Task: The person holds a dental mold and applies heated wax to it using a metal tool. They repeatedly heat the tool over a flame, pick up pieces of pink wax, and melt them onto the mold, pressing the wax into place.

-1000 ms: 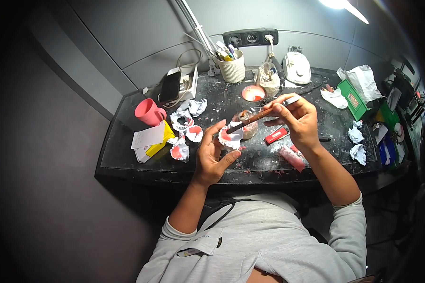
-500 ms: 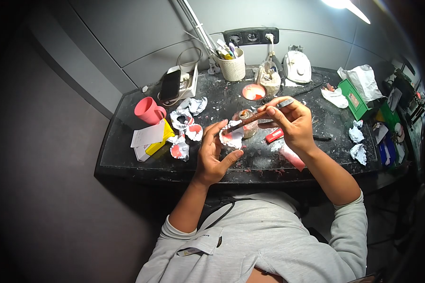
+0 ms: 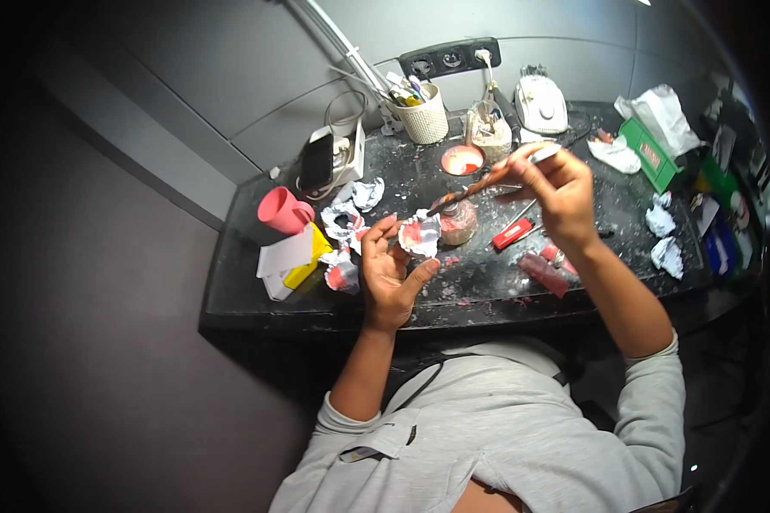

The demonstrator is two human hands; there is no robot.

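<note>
- The left hand [image 3: 389,274] is closed around a white plaster dental cast [image 3: 421,235], held just above the black worktop [image 3: 488,308] near its front edge.
- The right hand [image 3: 560,192] pinches a wooden-handled metal-tipped tool [image 3: 488,181], whose tip sits just above the cast.
- Pink wax already covers the middle of the cast, so the waxing looks well begun; how much is unfinished cannot be told.
- More wax-filled white casts [image 3: 342,222] lie to the left, apparently already worked.
- Room is tight: a small glass jar [image 3: 459,221] stands just behind the cast, and a red lighter [image 3: 512,233] and pink wax sticks [image 3: 543,272] lie under the right forearm.
- A grey wall closes the back; the clearest space is above the worktop's front edge.
</note>
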